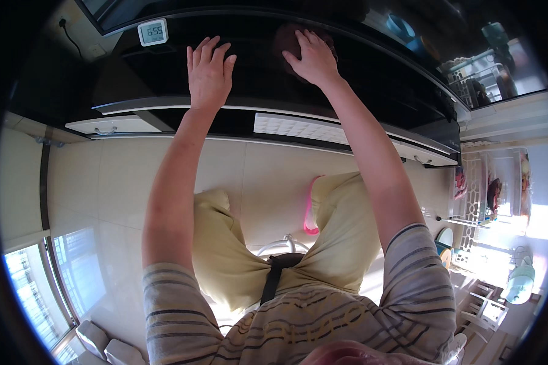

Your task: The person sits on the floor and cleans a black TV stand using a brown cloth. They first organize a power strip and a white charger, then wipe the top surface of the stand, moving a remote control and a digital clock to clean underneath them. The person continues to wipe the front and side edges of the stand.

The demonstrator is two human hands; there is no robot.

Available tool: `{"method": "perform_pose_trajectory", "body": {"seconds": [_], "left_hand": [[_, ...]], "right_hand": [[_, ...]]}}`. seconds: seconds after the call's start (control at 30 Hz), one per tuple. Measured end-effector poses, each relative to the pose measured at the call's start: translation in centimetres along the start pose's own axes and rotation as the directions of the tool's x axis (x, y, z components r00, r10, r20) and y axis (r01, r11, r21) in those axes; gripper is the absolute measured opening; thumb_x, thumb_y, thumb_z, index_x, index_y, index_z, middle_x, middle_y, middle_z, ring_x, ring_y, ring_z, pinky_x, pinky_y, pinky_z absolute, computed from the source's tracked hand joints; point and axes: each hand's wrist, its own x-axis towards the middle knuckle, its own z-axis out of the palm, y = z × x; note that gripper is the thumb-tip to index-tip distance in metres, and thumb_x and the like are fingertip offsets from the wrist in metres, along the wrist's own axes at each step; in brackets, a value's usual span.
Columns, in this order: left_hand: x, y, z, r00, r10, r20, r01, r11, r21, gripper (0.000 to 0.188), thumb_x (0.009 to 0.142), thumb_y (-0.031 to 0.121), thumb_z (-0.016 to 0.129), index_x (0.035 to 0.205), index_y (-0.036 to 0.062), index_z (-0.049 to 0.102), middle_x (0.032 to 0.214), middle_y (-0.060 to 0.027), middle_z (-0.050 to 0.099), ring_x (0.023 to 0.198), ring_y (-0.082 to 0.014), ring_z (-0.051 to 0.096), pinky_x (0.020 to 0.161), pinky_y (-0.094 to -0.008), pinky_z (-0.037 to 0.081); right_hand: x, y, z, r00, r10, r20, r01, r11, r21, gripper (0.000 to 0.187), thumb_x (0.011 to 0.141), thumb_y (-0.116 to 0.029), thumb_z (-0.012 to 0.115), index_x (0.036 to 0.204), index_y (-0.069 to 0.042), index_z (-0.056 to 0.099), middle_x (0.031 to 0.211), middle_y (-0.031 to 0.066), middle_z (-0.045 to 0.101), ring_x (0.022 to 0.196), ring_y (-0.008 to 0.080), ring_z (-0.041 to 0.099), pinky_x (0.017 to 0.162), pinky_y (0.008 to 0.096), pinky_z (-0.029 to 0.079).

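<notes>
Covering maroon cloth, upper centre: right hand, flat, likely pinning it; left hand, empty, spread over black bench, perhaps steadying.

Looks like a home: black worktop above white drawers, clock near the worktop's back edge, tiled floor, bright window.

Dark digits on a small white digital clock; yellowish lettering across the striped shirt.
</notes>
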Motion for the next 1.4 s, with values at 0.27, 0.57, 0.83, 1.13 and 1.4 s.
{"method": "perform_pose_trajectory", "body": {"seconds": [0.27, 0.57, 0.83, 1.13, 1.4], "left_hand": [[-0.1, 0.0, 0.1, 0.999, -0.004, 0.043, 0.008, 0.997, -0.078, 0.026, 0.097, 0.030, 0.051, 0.110, 0.0102, 0.063, 0.121, -0.0052, 0.056, 0.123, -0.0254, 0.048, 0.111, -0.0505, 0.028], [-0.2, 0.1, -0.2, 0.999, -0.036, 0.022, 0.040, 0.973, -0.226, 0.027, 0.098, 0.029, 0.047, 0.112, 0.0101, 0.060, 0.121, -0.0057, 0.055, 0.121, -0.0263, 0.048, 0.111, -0.0507, 0.028], [-0.1, 0.3, -0.8, 1.000, -0.020, -0.002, 0.019, 0.944, -0.328, 0.024, 0.096, 0.025, 0.049, 0.110, 0.0097, 0.060, 0.118, -0.0059, 0.055, 0.116, -0.0272, 0.050, 0.110, -0.0515, 0.028], [-0.1, 0.2, -1.0, 0.998, -0.054, -0.042, 0.031, 0.903, -0.428, 0.022, 0.096, 0.024, 0.049, 0.107, 0.0089, 0.060, 0.113, -0.0063, 0.055, 0.108, -0.0284, 0.051, 0.108, -0.0515, 0.031], [-0.2, -0.1, -0.8, 0.998, -0.067, -0.014, 0.054, 0.895, -0.443, 0.021, 0.095, 0.023, 0.050, 0.107, 0.0090, 0.061, 0.112, -0.0065, 0.055, 0.106, -0.0302, 0.052, 0.107, -0.0508, 0.031]], "right_hand": [[4.8, -0.3, 1.0, 0.989, 0.115, 0.097, -0.113, 0.993, -0.028, 0.080, 0.090, -0.058, 0.048, 0.143, -0.001, 0.033, 0.146, 0.0201, 0.036, 0.137, 0.0349, 0.032, 0.114, 0.0469, 0.025], [4.4, -1.1, 0.8, 0.992, 0.033, 0.124, -0.033, 0.999, 0.002, 0.081, 0.091, -0.055, 0.049, 0.146, -0.001, 0.026, 0.151, 0.0217, 0.025, 0.141, 0.0355, 0.024, 0.116, 0.0485, 0.018], [3.1, -5.8, 1.8, 0.988, -0.153, -0.013, 0.153, 0.986, 0.061, 0.076, 0.089, -0.051, 0.053, 0.145, -0.005, 0.030, 0.149, 0.0187, 0.032, 0.141, 0.0302, 0.026, 0.116, 0.0465, 0.020], [5.8, -9.3, 2.9, 0.991, -0.107, -0.081, 0.111, 0.993, 0.042, 0.076, 0.088, -0.051, 0.053, 0.145, -0.006, 0.031, 0.147, 0.0187, 0.033, 0.139, 0.0307, 0.030, 0.115, 0.0464, 0.022], [7.9, -9.4, 3.1, 0.999, -0.023, -0.043, 0.023, 1.000, 0.007, 0.068, 0.088, -0.048, 0.052, 0.140, -0.006, 0.040, 0.140, 0.0140, 0.045, 0.133, 0.0283, 0.038, 0.112, 0.0473, 0.026]]}}
